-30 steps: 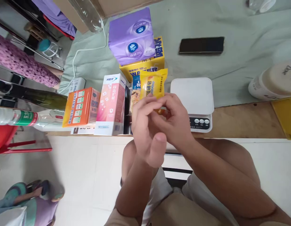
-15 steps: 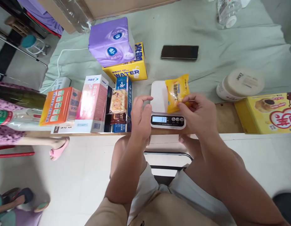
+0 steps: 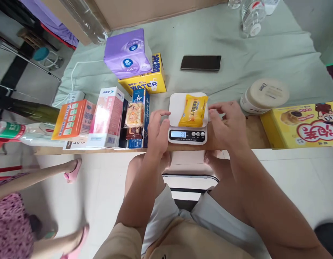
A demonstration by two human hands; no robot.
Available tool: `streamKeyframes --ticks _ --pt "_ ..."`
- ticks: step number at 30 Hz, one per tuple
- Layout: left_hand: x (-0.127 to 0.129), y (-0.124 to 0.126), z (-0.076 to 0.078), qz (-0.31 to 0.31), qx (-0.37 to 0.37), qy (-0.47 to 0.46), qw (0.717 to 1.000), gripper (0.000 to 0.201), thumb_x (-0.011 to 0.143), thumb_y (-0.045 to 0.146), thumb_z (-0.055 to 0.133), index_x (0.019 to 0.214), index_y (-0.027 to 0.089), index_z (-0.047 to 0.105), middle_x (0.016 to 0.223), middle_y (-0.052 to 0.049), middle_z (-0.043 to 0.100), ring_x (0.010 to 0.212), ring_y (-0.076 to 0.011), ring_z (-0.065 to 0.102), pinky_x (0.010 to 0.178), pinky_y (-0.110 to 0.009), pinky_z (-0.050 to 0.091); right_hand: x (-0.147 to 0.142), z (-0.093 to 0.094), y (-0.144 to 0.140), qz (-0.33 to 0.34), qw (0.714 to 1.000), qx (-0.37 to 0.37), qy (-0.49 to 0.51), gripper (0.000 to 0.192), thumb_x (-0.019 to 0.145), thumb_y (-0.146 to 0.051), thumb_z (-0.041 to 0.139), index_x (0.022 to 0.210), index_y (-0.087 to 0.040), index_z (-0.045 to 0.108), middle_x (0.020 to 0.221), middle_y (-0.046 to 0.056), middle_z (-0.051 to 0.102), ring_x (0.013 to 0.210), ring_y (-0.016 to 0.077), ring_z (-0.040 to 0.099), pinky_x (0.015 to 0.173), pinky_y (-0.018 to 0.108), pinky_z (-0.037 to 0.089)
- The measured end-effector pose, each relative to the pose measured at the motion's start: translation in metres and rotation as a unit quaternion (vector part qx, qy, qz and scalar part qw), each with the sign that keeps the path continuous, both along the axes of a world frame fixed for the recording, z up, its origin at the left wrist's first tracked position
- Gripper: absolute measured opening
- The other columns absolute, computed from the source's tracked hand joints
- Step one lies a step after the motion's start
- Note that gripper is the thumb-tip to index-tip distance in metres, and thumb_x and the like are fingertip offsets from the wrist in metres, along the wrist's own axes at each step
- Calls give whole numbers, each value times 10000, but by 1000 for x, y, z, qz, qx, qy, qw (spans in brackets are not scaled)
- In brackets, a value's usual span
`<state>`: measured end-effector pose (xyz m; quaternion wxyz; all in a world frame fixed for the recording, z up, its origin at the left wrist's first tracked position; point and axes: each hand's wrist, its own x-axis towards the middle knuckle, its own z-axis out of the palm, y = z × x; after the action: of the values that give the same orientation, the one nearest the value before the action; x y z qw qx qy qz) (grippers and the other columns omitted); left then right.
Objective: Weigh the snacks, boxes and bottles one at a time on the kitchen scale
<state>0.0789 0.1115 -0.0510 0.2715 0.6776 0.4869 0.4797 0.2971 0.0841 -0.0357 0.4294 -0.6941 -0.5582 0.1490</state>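
Observation:
A small yellow snack packet (image 3: 194, 110) lies slightly askew on the white plate of a kitchen scale (image 3: 175, 108), whose display reads 33. To the left of the scale, my left hand (image 3: 158, 131) rests with thumb and fingers apart, holding nothing. My right hand (image 3: 228, 120) is beside the scale's right edge, fingers curved and parted from the thumb, with nothing in its grasp. Left of my left hand, a wrapped cracker (image 3: 135, 115) and a brown-wrapped snack (image 3: 134, 133) sit on a blue box (image 3: 146, 118).
Pink-and-white box (image 3: 105, 117), orange box (image 3: 72, 120) and bottles (image 3: 14, 130) stand at left. Behind are a purple tissue pack (image 3: 128, 54) on a yellow box (image 3: 158, 86) and a phone (image 3: 201, 63). At right are a lidded jar (image 3: 263, 95) and yellow snack box (image 3: 304, 126). A person passes at left.
My right hand has let go of the yellow packet and drawn back to the right. The packet now lies flatter on the scale. The person at left has moved.

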Motion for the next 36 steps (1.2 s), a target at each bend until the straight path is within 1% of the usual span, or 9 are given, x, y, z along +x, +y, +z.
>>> streamKeyframes --ticks 4,10,13,17,22,26,30,33,36 --pt "-6 3 -1 -35 22 -3 999 567 994 711 409 1090 226 689 1201 -102 698 1199 -257 646 1091 -434 514 10 -6 4 -34 999 19 18 271 898 -388 539 1006 -224 725 1017 92 693 995 236 655 917 453 557" --pt "-7 6 0 -97 44 53 993 580 1033 664 357 1184 210 684 1297 -123 697 1263 -262 649 1141 -446 501 3 -11 8 -5 1000 0 24 261 896 -388 543 1050 -238 691 1106 91 710 1089 243 659 1017 472 544" --pt "-7 6 0 -123 37 75 989 589 1033 658 355 1231 198 664 1328 -139 691 1289 -271 645 1158 -453 496 0 -11 9 3 1000 -5 18 255 902 -378 538 1064 -245 683 1108 84 711 1094 239 656 1025 468 543" --pt "-8 7 -1 -137 28 80 987 572 1037 614 372 1291 184 652 1353 -158 693 1330 -293 634 1169 -461 492 -2 -7 7 0 1000 -15 11 243 916 -358 529 1067 -236 675 1112 86 719 1090 241 665 1026 467 540" --pt "0 2 -3 -167 12 156 974 632 1023 623 378 1424 189 600 1439 -146 680 1486 -332 523 1281 -551 350 -12 -5 3 34 998 -51 4 304 914 -362 546 1159 -235 673 1198 107 746 1103 277 665 1049 512 519" --pt "10 -7 -1 -185 13 180 966 634 1017 599 397 1465 189 579 1505 -162 631 1497 -348 515 1286 -591 324 -26 -8 1 44 999 -25 -15 354 909 -403 555 1183 -211 674 1231 122 733 1132 284 648 1080 521 510" --pt "17 -16 1 -204 50 162 964 597 1022 579 395 1440 204 598 1479 -156 657 1507 -352 512 1298 -604 287 -35 -2 -3 39 998 46 10 264 927 -348 543 1110 -239 698 1179 121 668 1186 243 627 1106 451 531" --pt "25 -22 1 -229 75 148 959 586 1023 564 403 1438 193 584 1480 -165 657 1509 -348 513 1291 -594 297 -29 6 -7 38 996 80 20 217 964 -322 509 1023 -265 709 1123 105 644 1175 222 626 1086 408 548" --pt "34 -27 2 -231 95 144 958 566 1025 569 384 1411 210 590 1481 -157 659 1490 -332 539 1284 -574 324 -8 11 -12 -5 995 93 19 214 953 -294 509 995 -254 715 1073 98 650 1144 229 637 1093 431 542"
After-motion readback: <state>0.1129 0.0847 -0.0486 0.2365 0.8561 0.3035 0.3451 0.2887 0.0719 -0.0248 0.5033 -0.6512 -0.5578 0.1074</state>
